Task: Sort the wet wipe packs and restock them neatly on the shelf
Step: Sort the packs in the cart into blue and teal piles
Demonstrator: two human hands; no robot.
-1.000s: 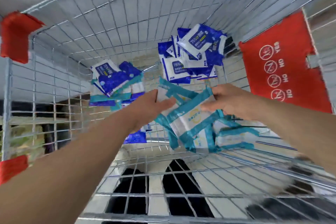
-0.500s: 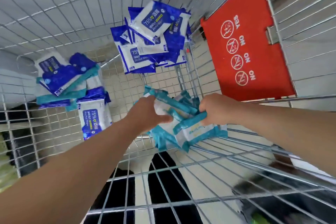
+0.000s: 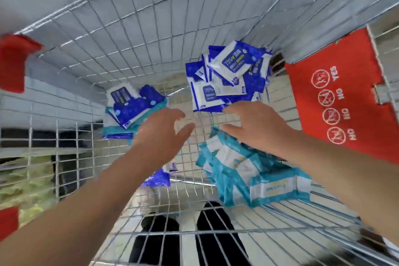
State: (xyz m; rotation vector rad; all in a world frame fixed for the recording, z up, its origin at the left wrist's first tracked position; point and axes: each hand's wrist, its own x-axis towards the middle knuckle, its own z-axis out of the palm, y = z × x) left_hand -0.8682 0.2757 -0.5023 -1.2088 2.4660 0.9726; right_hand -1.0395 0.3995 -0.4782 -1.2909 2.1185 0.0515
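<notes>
I look down into a wire shopping cart (image 3: 133, 34). A heap of teal-and-white wipe packs (image 3: 248, 175) lies on the cart floor at the near right. A pile of dark blue-and-white packs (image 3: 228, 75) lies at the far right. A mixed blue and teal pile (image 3: 131, 110) sits at the far left. One blue pack (image 3: 157, 177) lies partly under my left forearm. My left hand (image 3: 159, 134) hovers over the bare cart floor, fingers spread, holding nothing. My right hand (image 3: 257, 127) hangs just above the teal heap with its fingers apart, its fingertips near the blue pile's edge.
A red plastic child-seat flap (image 3: 345, 101) with printed warning icons stands on the cart's right side. Red corner bumpers (image 3: 13, 60) mark the cart's left rim. Through the mesh floor I see a tiled floor and my dark shoes (image 3: 216, 242).
Both hands held the bunch of teal packs between them; now the packs lie on the cart floor at the near right, and both hands are open above them.
</notes>
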